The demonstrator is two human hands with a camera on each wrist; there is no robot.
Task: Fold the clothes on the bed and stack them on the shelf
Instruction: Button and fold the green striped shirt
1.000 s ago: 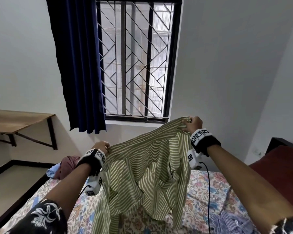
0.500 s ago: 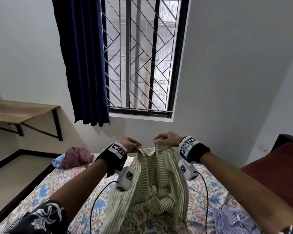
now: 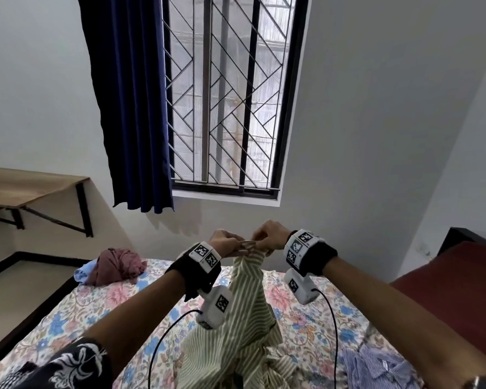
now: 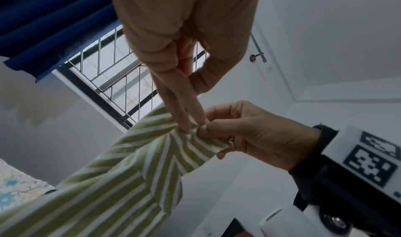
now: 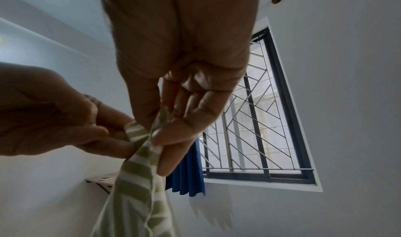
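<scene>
- The green and white striped shirt [image 3: 244, 318] hangs in the air above the bed [image 3: 76, 313]. Its top is bunched into one small tip, and its bottom end lies crumpled on the flowered sheet.
- The left hand [image 3: 227, 245] pinches the tip of the shirt. In the left wrist view, two long fingers [image 4: 184, 120] press down on the cloth.
- The right hand [image 3: 270, 237] pinches the same tip from the other side. In the right wrist view the cloth sits between its thumb and fingers [image 5: 173, 132].
- The two hands are close together and touch at the top of the shirt.
- Each wrist wears a black band with a white box on it. A thin black wire hangs from each box.
- A blue and white striped shirt [image 3: 376, 366] lies crumpled on the bed, near the right arm.
- A dark pink cloth [image 3: 118, 263] sits in a heap at the far left corner of the bed, on top of a light blue cloth [image 3: 84, 272].
- A dark red cover [image 3: 458, 293] lies at the right side of the bed.
- A wooden shelf [image 3: 26, 186] hangs on the left wall on black brackets.
- A window with black bars [image 3: 227, 94] is in the wall past the bed. A dark blue curtain [image 3: 132, 102] hangs on its left side.
</scene>
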